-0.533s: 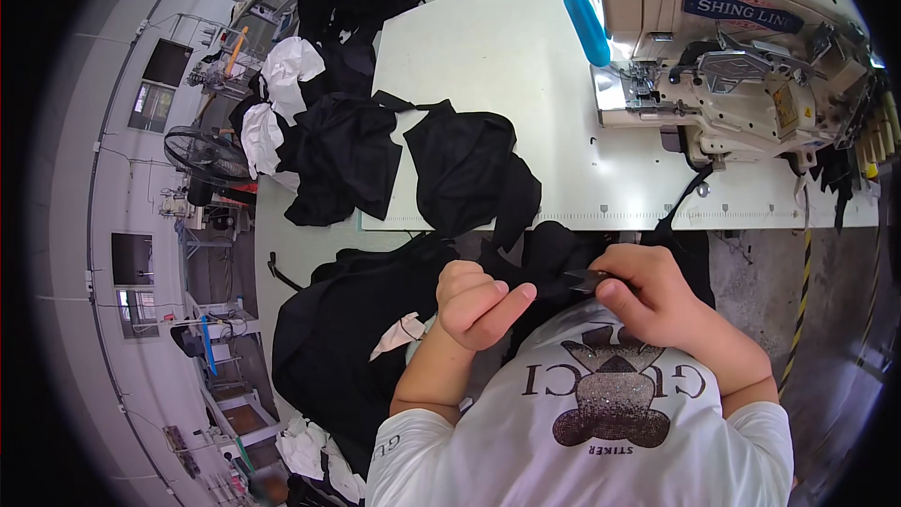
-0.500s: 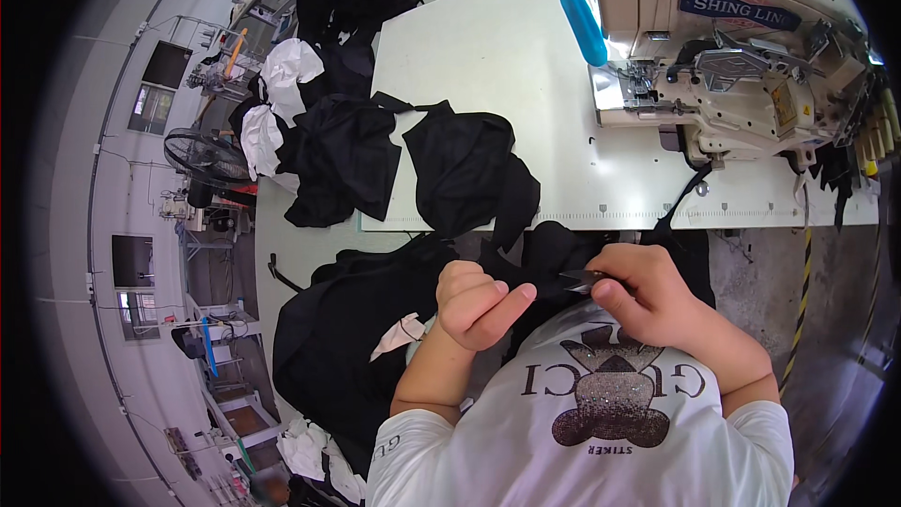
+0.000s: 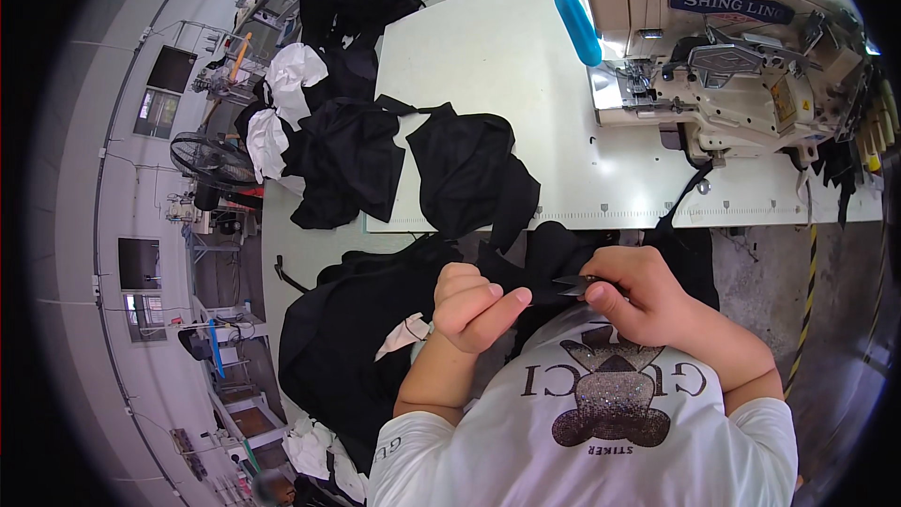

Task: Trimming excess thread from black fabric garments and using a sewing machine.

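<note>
We look down on a person's two bare hands, held just above the chest of a white short-sleeved T-shirt [image 3: 685, 451]. The right hand [image 3: 640, 293] grips small dark metal snips with pointed blades [image 3: 569, 284], thumb and fingers closed around them, tips aimed left. The left hand [image 3: 474, 308] is curled in, thumb near forefinger; we cannot tell what, if anything, it pinches. Soft black fabric [image 3: 554, 246] lies just beyond both hands. We judge the snips light, stiff and sharp, best held by the body behind the blades; the fabric looks limp and light, easiest taken by an edge. On the cream metal sewing machine [image 3: 741, 94], upper right, we notice a blue badge with pale lettering and yellow warning stickers; dark lettering surrounds the T-shirt's sparkly bear, upside down to us.
</note>
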A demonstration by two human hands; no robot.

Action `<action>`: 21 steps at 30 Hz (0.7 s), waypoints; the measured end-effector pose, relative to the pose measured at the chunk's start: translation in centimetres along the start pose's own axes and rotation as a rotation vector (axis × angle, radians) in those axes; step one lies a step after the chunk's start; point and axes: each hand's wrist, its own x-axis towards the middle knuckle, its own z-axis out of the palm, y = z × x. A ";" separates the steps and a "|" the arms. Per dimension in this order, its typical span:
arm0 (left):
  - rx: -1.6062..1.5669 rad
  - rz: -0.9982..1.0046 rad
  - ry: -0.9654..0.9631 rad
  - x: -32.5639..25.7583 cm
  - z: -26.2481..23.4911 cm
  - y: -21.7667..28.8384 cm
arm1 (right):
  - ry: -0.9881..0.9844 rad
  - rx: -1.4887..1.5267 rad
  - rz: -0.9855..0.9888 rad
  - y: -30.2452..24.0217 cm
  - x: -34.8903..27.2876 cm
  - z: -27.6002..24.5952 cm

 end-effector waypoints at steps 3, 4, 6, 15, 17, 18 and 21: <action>-0.008 0.001 0.007 0.1 0.2 0.1 | -0.002 0.010 -0.020 -0.6 0.4 0.0; -0.010 0.001 0.005 0.1 0.2 0.1 | 0.001 0.011 -0.019 -0.7 0.5 0.0; -0.023 -0.018 -0.013 0.1 0.2 0.2 | 0.004 -0.001 -0.049 -0.8 0.6 0.1; -0.079 -0.089 -0.047 0.4 0.3 0.2 | 0.014 -0.046 -0.120 -0.7 1.0 0.0; -0.077 -0.085 -0.048 0.5 0.3 0.2 | 0.026 -0.040 -0.126 -0.4 0.9 -0.2; -0.075 -0.080 -0.047 0.5 0.4 0.2 | 0.038 -0.035 -0.132 -0.2 0.9 -0.3; -0.056 -0.077 -0.066 0.8 0.4 0.1 | 0.110 0.340 0.001 0.2 0.6 0.0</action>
